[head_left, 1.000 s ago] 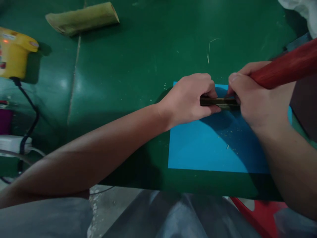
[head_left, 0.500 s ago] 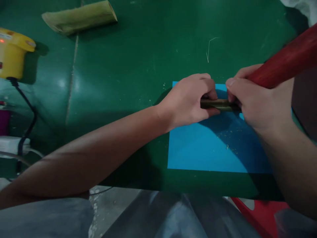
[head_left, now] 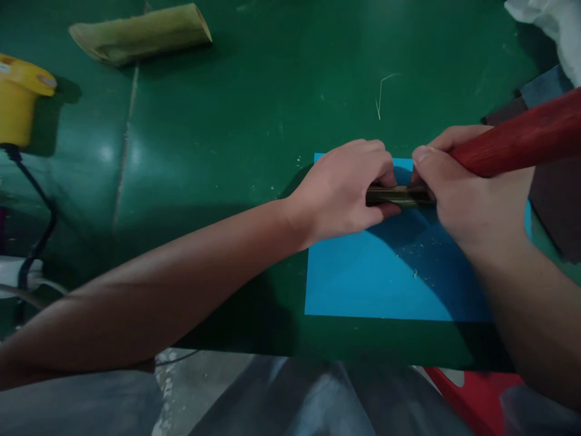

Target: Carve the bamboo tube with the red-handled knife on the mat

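Red handle (head_left: pixel 521 136): its far end has swung lower since half a second ago, so it slants less steeply.
Right hand (head_left: pixel 476 197): fingers closed around the front of the handle; its working tip is too hidden to tell.
Left hand (head_left: pixel 342 191): thumb and fingers pinching the left part of the narrow dark strip.
Narrow dark strip (head_left: pixel 394 195): between the two hands, above the blue sheet, running left to right; its right end disappears behind the right hand.
Blue sheet (head_left: pixel 354 281): flat on the green desk (head_left: pixel 254 121), small shavings (head_left: pixel 415 274) scattered over it.
Thin fibre (head_left: pixel 380 100): on the desk, beyond the hands.
Bamboo section (head_left: pixel 145 36): lying at upper left, well apart from both hands.
Yellow tool (head_left: pixel 20 100): at the left edge, partly cut off.
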Motion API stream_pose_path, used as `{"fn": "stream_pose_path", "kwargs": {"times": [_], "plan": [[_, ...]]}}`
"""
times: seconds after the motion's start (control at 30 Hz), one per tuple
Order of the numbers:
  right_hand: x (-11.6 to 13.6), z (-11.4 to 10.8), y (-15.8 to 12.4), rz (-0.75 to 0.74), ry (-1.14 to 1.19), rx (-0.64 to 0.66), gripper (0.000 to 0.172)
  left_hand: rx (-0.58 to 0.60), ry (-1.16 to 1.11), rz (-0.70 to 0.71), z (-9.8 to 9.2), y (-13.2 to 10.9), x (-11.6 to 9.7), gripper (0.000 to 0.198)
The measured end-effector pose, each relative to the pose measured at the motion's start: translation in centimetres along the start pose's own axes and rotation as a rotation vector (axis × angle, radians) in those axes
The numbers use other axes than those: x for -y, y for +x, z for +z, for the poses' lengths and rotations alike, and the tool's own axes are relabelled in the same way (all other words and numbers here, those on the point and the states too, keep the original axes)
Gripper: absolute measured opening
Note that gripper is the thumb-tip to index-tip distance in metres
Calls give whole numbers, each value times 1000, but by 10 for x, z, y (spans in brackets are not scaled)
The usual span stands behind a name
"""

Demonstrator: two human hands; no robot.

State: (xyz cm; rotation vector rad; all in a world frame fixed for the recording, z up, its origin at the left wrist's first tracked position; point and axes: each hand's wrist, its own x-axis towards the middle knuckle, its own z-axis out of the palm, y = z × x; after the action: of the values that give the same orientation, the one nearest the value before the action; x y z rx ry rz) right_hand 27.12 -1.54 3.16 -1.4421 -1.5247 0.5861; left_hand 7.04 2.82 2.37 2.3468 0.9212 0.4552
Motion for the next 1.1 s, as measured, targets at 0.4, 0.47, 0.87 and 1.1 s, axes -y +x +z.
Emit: {"fn": "stream_pose_path", "kwargs": {"times": [0.4, 0.47, 0.87, 1.1], "plan": [[5, 0, 3, 18, 131, -2, 32, 1, 51, 32, -3, 1, 1, 12], [5, 1, 2, -9, 115, 9, 31, 3, 46, 33, -2, 0, 2, 12], [0, 1, 0, -25, 35, -4, 31, 19, 77, 17, -1, 1, -2, 14], [2, 0, -2, -8, 7, 5, 35, 10, 89, 52, 0, -3, -3, 14]]}}
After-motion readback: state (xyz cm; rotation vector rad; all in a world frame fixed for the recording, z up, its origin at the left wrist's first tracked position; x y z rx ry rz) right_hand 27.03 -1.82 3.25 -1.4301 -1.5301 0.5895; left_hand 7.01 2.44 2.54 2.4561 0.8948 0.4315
